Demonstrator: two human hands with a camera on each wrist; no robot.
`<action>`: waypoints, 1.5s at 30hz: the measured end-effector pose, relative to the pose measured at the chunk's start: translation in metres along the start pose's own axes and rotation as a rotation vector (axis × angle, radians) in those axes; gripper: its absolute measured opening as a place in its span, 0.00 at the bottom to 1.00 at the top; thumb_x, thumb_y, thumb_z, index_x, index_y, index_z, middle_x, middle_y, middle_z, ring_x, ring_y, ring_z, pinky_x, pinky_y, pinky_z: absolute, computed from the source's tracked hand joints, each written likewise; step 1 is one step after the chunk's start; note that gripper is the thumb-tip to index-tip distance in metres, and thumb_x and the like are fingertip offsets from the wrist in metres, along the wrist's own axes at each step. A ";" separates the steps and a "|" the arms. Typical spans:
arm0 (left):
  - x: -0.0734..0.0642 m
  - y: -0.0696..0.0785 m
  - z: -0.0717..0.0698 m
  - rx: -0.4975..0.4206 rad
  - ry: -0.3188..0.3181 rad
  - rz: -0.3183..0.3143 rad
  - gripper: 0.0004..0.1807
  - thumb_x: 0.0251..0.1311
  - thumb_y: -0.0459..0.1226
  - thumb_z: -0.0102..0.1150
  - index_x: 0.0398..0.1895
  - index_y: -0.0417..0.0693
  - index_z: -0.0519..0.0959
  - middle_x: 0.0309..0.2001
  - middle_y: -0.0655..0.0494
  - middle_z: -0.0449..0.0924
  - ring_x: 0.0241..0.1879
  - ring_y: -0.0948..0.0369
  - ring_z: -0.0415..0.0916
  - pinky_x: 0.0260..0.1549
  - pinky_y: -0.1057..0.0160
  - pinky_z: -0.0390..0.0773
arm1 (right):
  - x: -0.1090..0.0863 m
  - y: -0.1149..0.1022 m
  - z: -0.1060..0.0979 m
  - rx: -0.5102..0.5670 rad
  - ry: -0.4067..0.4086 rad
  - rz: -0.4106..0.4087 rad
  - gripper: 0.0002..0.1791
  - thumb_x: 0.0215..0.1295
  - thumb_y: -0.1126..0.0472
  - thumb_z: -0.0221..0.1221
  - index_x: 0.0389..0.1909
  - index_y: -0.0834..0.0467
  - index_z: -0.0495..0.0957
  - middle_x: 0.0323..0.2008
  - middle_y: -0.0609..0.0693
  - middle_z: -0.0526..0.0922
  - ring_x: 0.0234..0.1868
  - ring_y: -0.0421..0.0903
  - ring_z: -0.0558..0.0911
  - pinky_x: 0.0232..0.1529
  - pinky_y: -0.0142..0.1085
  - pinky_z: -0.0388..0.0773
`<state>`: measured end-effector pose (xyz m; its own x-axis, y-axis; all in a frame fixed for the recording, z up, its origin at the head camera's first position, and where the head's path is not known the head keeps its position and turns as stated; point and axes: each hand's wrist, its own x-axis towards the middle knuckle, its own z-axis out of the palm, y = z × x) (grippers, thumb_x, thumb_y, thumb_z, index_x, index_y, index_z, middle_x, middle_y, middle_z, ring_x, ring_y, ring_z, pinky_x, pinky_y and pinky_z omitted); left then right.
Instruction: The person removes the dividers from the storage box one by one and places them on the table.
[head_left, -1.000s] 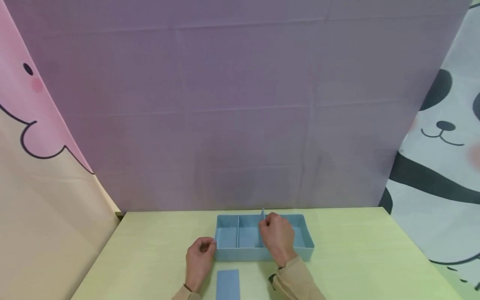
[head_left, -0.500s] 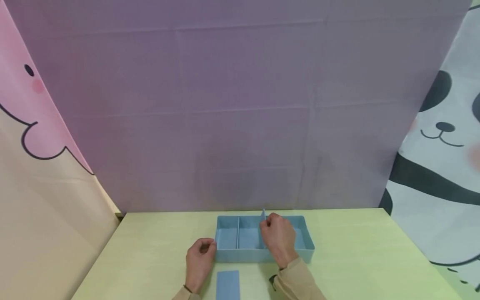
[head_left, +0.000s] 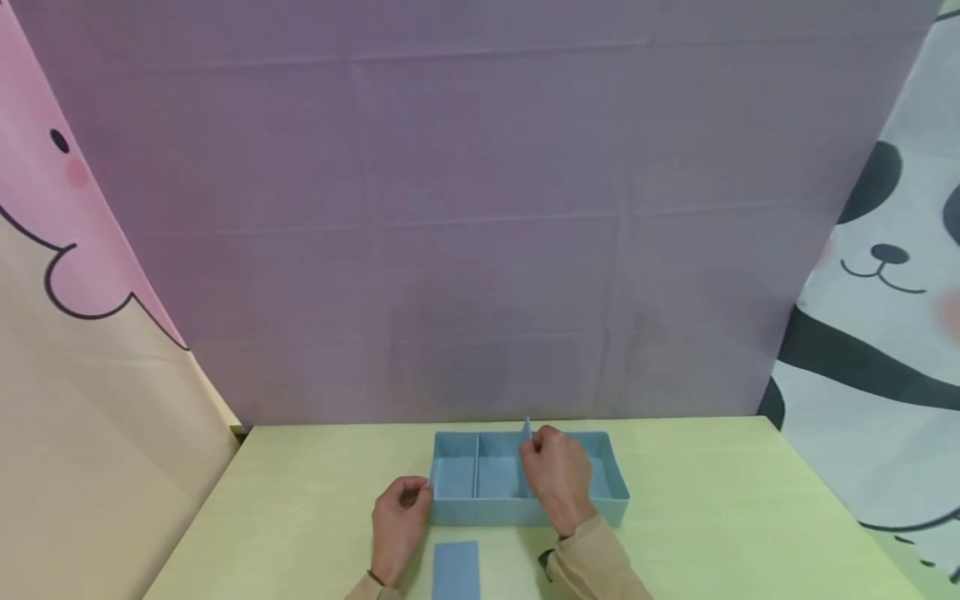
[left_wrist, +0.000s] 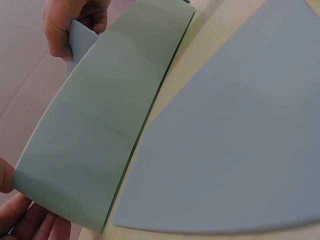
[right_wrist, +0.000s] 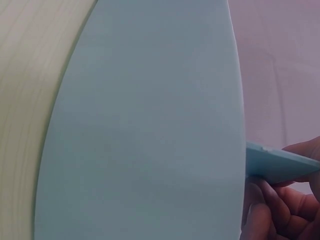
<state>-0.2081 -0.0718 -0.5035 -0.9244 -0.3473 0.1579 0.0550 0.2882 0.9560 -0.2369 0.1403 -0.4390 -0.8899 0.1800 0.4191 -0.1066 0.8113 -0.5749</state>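
Note:
A blue-green rectangular storage box [head_left: 491, 512] lies on the table with a divider [head_left: 476, 467] standing across its left part. My right hand [head_left: 558, 482] pinches a second divider panel [head_left: 527, 432] between thumb and fingers. That divider [right_wrist: 277, 164] sticks up above the box's rim in the right wrist view, its lower part hidden by the front wall. At the box's left end, my left hand [head_left: 401, 527] holds the corner, its fingers [left_wrist: 30, 222] against the end wall and the thumb at the rim. A loose flat blue panel [head_left: 456, 570] lies in front of the box.
The pale wooden table [head_left: 300, 500] ends at a purple cloth backdrop [head_left: 487, 250] just behind the box. Printed cloths hang at both sides, a pink figure [head_left: 45, 167] on the left and a panda [head_left: 885, 333] on the right.
Both hands hold almost the same positions at the box. The divider panel stands at about the same height, and the whole scene shifts only very slightly in the view.

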 end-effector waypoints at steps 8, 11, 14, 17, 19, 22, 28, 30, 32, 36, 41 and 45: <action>0.000 0.001 0.001 -0.005 -0.010 0.001 0.04 0.57 0.31 0.61 0.34 0.39 0.82 0.31 0.52 0.81 0.32 0.60 0.78 0.34 0.64 0.76 | 0.000 0.001 0.000 0.016 0.005 -0.008 0.15 0.55 0.63 0.55 0.11 0.51 0.66 0.08 0.43 0.65 0.10 0.42 0.64 0.14 0.35 0.58; 0.000 0.001 0.000 -0.003 -0.013 -0.002 0.04 0.57 0.31 0.61 0.34 0.39 0.82 0.31 0.52 0.81 0.32 0.60 0.78 0.34 0.64 0.76 | 0.001 0.002 0.000 0.017 0.004 -0.008 0.15 0.55 0.63 0.55 0.11 0.51 0.66 0.08 0.43 0.65 0.10 0.42 0.64 0.14 0.35 0.58; 0.000 0.001 0.000 -0.004 -0.013 -0.003 0.04 0.57 0.31 0.61 0.34 0.39 0.82 0.31 0.51 0.81 0.32 0.60 0.78 0.34 0.64 0.76 | 0.001 0.003 0.001 0.018 0.002 -0.004 0.15 0.55 0.63 0.54 0.11 0.51 0.67 0.08 0.43 0.66 0.10 0.42 0.64 0.14 0.35 0.58; 0.000 0.001 0.000 -0.007 -0.011 -0.002 0.04 0.56 0.31 0.61 0.34 0.39 0.82 0.31 0.51 0.81 0.32 0.60 0.78 0.34 0.64 0.76 | 0.001 0.003 0.001 0.024 0.003 -0.004 0.14 0.55 0.63 0.55 0.12 0.51 0.68 0.08 0.43 0.66 0.10 0.42 0.64 0.14 0.35 0.58; 0.001 0.001 0.000 -0.009 -0.009 -0.001 0.04 0.56 0.31 0.61 0.34 0.39 0.82 0.31 0.51 0.81 0.32 0.60 0.78 0.34 0.64 0.76 | 0.002 0.002 0.001 0.025 0.005 -0.005 0.14 0.55 0.63 0.55 0.12 0.51 0.68 0.08 0.43 0.66 0.10 0.42 0.64 0.14 0.35 0.58; 0.001 0.001 0.000 -0.005 -0.008 0.004 0.04 0.57 0.31 0.61 0.34 0.39 0.82 0.31 0.51 0.81 0.32 0.60 0.78 0.34 0.64 0.76 | 0.002 0.002 0.000 0.024 0.007 -0.007 0.14 0.55 0.63 0.55 0.12 0.51 0.68 0.08 0.43 0.66 0.10 0.42 0.65 0.14 0.35 0.59; 0.001 0.000 0.000 -0.006 -0.003 0.008 0.03 0.56 0.31 0.61 0.33 0.39 0.82 0.31 0.52 0.81 0.32 0.60 0.78 0.34 0.64 0.77 | 0.001 0.002 0.000 0.030 0.001 -0.008 0.14 0.56 0.62 0.55 0.13 0.52 0.69 0.08 0.43 0.67 0.10 0.42 0.65 0.14 0.35 0.59; 0.000 0.000 0.000 -0.005 -0.006 0.008 0.04 0.57 0.31 0.61 0.34 0.39 0.82 0.31 0.52 0.81 0.32 0.60 0.78 0.34 0.64 0.76 | 0.001 0.002 0.000 0.033 0.000 -0.007 0.14 0.56 0.62 0.55 0.12 0.52 0.68 0.08 0.43 0.67 0.10 0.42 0.65 0.14 0.35 0.59; 0.000 0.001 0.000 -0.006 -0.010 0.007 0.04 0.57 0.31 0.61 0.34 0.39 0.81 0.31 0.52 0.81 0.32 0.60 0.78 0.34 0.64 0.76 | 0.001 0.003 0.000 0.038 -0.001 -0.004 0.15 0.57 0.62 0.55 0.12 0.52 0.68 0.08 0.43 0.66 0.10 0.42 0.64 0.13 0.35 0.58; 0.000 0.002 0.000 -0.004 -0.011 0.009 0.04 0.57 0.31 0.61 0.34 0.39 0.81 0.31 0.52 0.81 0.33 0.60 0.78 0.34 0.64 0.76 | 0.002 0.003 -0.001 0.043 0.004 -0.006 0.14 0.57 0.62 0.55 0.12 0.52 0.69 0.08 0.43 0.67 0.10 0.41 0.64 0.13 0.35 0.58; -0.001 0.002 0.000 0.000 -0.007 0.006 0.03 0.56 0.31 0.61 0.33 0.40 0.81 0.31 0.52 0.81 0.32 0.60 0.78 0.34 0.64 0.76 | 0.003 0.003 -0.003 0.041 0.025 -0.008 0.13 0.55 0.62 0.56 0.13 0.52 0.71 0.09 0.42 0.69 0.11 0.41 0.66 0.13 0.35 0.60; -0.001 0.002 0.000 -0.002 -0.007 0.006 0.03 0.56 0.30 0.61 0.33 0.40 0.81 0.31 0.52 0.81 0.32 0.60 0.77 0.34 0.64 0.76 | 0.003 0.002 -0.004 0.034 0.023 -0.004 0.13 0.55 0.62 0.56 0.13 0.52 0.72 0.09 0.42 0.69 0.11 0.41 0.66 0.13 0.35 0.60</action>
<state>-0.2074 -0.0714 -0.5019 -0.9268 -0.3391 0.1616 0.0613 0.2879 0.9557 -0.2377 0.1447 -0.4359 -0.8788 0.1897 0.4378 -0.1261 0.7925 -0.5967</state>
